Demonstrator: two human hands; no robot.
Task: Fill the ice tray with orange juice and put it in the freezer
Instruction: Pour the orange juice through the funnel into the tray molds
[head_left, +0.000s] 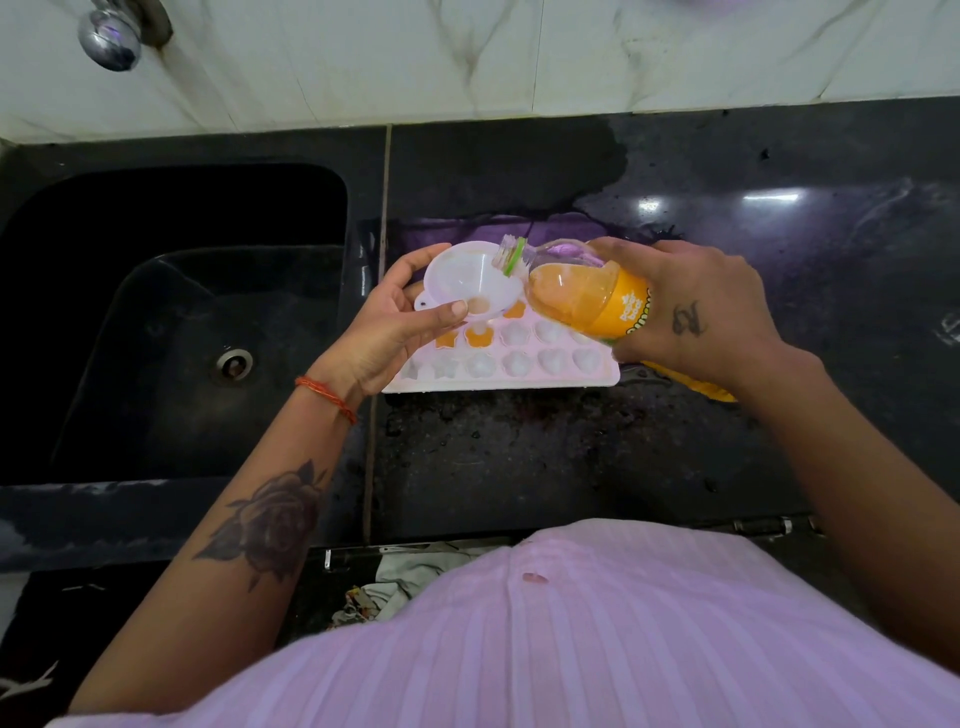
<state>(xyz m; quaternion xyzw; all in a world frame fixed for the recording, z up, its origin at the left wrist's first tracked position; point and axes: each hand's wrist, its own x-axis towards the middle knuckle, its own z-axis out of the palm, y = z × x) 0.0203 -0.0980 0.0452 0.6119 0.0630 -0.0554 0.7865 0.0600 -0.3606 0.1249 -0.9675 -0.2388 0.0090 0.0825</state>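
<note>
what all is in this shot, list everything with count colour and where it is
ice tray: 1, pale pink, on the counter; a few cells hold orange juice, most look unfilled
funnel: 1, white, held over the tray's left part
juice bottle: 1, clear with orange juice and an orange label, tilted with its mouth at the funnel
counter: 1, black stone, wet patches
sink: 1, black, left of the counter
tap: 1, chrome, top left on the wall
wall tiles: white marbled, behind the counter
left hand: 1, holds the funnel, red thread at the wrist
right hand: 1, grips the bottle
</note>
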